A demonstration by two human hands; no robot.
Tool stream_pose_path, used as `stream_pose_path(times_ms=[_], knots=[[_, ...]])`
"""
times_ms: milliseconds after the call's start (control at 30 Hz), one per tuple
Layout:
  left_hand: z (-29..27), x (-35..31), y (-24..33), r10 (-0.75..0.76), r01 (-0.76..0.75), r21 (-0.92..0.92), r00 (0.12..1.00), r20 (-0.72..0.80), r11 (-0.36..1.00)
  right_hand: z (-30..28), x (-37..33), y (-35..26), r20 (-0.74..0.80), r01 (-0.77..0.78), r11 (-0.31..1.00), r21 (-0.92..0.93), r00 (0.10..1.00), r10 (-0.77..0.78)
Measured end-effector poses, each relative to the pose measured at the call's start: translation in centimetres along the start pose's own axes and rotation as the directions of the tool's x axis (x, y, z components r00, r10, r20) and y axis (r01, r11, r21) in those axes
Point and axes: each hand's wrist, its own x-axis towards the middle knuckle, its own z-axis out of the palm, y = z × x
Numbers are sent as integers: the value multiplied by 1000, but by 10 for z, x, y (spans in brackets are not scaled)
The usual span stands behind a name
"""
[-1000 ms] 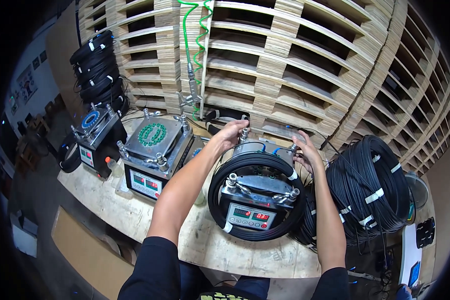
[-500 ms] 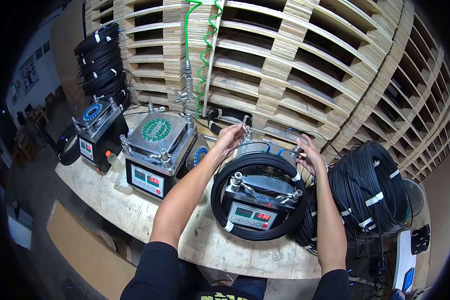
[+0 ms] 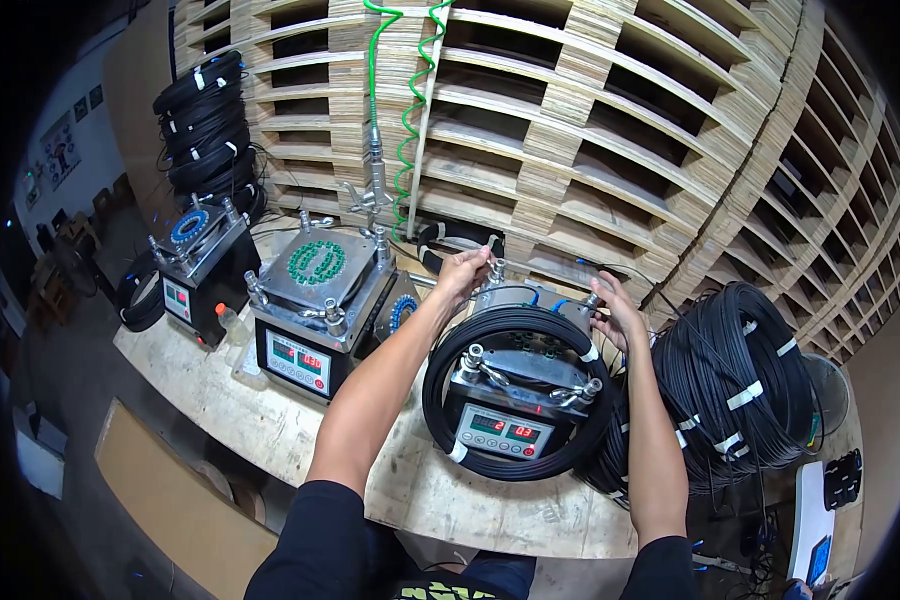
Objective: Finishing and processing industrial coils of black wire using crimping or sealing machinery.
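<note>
A benchtop polishing machine (image 3: pixel 478 455) with a lit digital panel stands in front of me. A coil of black cable (image 3: pixel 431 400), taped in white, hangs around its front. Metal clamps with lever handles sit at the plate's corners; the near left clamp (image 3: pixel 478 362) and near right clamp (image 3: pixel 578 392) show plainly. My left hand (image 3: pixel 463 274) is closed at the far left clamp (image 3: pixel 498 268), its fingertips pinched at the top. My right hand (image 3: pixel 620 312) curls around the far right clamp (image 3: pixel 594 298), mostly hidden by the fingers. Blue-booted connectors (image 3: pixel 560 303) show between the hands.
Left stand a second machine (image 3: pixel 295 360) with green connectors on its plate and a third machine (image 3: pixel 185 300) with blue ones. A small bottle (image 3: pixel 232 325) is between them. Large cable coils (image 3: pixel 735 390) lie right. A green air hose (image 3: pixel 373 70) hangs before stacked pallets (image 3: pixel 530 150).
The lit digits on the front machine's panel and the second machine's panel differ. Both hands stay at the far clamps with almost no movement; the view has shifted slightly.
</note>
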Motion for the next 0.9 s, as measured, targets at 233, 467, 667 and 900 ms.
stream_pose_path(times_ms=[233,467,667,900], knots=[[6,-9,10,-41,51,91,993,-114,995,2,1,2,20,16,1000,-8,1000,-15],[78,-133,66,725,-557,691,686,68,462,-15,-3,0,-33,-17,998,-62,999,15],[90,-251,20,666,-512,857,656,356,47,-3,2,-10,-16,-57,987,-151,998,55],[69,-262,4,672,-439,865,719,177,242,21,-22,-24,-46,-55,968,-245,998,45]])
